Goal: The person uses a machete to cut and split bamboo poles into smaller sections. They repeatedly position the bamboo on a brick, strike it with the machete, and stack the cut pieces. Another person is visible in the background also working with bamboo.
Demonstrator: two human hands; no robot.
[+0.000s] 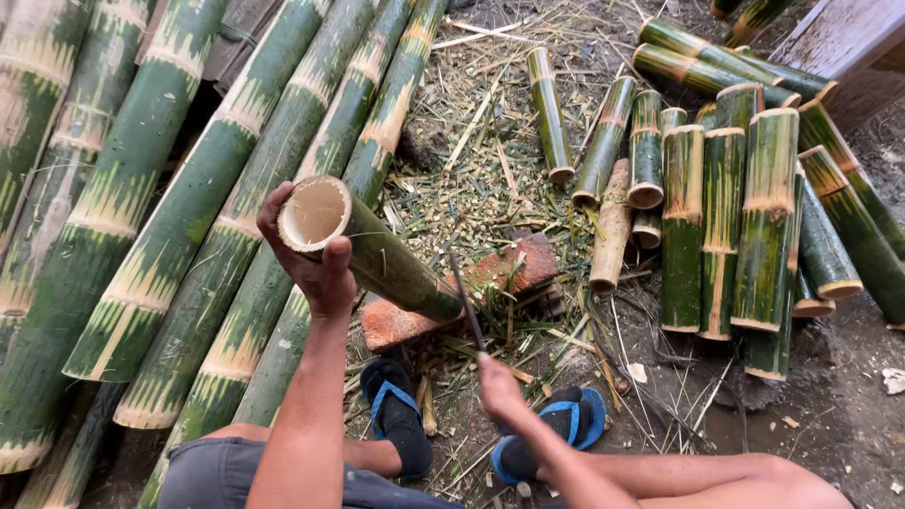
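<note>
The person sits low on the ground, bare knees spread, feet in blue-strapped sandals (566, 424). The left hand (316, 259) is wrapped around the open end of a short green bamboo section (377, 254), fingers curled over the rim and thumb on the near side, tilting it so its far end rests on a reddish brick (500, 273) lying in the litter. The right hand (500, 386) is closed around the handle of a dark, narrow blade (465, 302), whose tip reaches up against the lower part of that section, close to where it meets the brick. I cannot tell whether the edge has bitten in.

Judging by what lies about, a fair share of the work looks done. To the right stands a stack of cut bamboo pieces (745, 217), similar in length, their pale ends showing, some leaning on each other and a few loose ones further off. The ground between is thick with chips and splinters (471, 179).

Much seems left, though. On the left lie long whole bamboo poles (189, 207), side by side and still uncut, running from the near left to the far middle. The piece in hand looks whole, with no split visible along it.
</note>
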